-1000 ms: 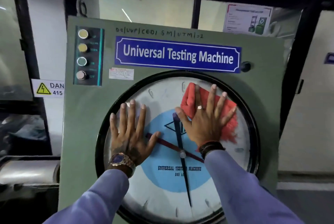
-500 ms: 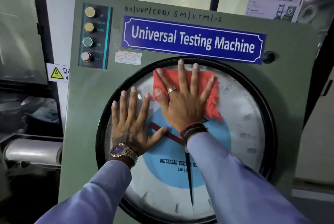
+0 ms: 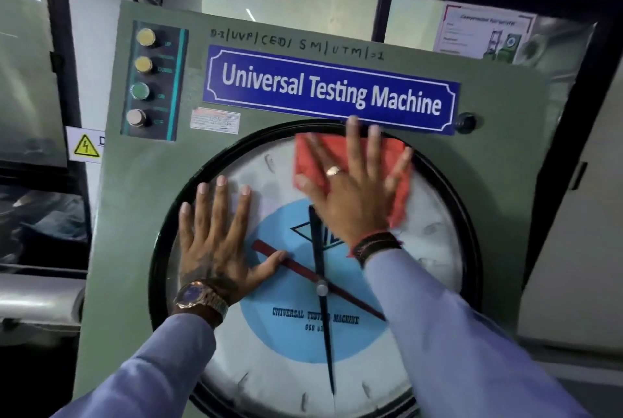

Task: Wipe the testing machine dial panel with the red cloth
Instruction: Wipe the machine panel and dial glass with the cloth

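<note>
Red cloth (image 3: 399,161) lies pressed under the flat, spread right hand (image 3: 350,191) at the dial (image 3: 435,249) top. Left hand (image 3: 215,242) rests flat, released, on the glass

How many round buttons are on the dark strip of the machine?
4, stacked in a column at the panel's upper left: yellow, yellow, green, and pale one lowest.

Soft red cloth (image 3: 399,181) lay matt under my right hand (image 3: 350,195), dial panel (image 3: 435,249) glass was smooth and glossy, its rim (image 3: 161,249) shiny black, cabinet (image 3: 135,198) matt green painted metal, nameplate (image 3: 330,90) glossy blue.
</note>
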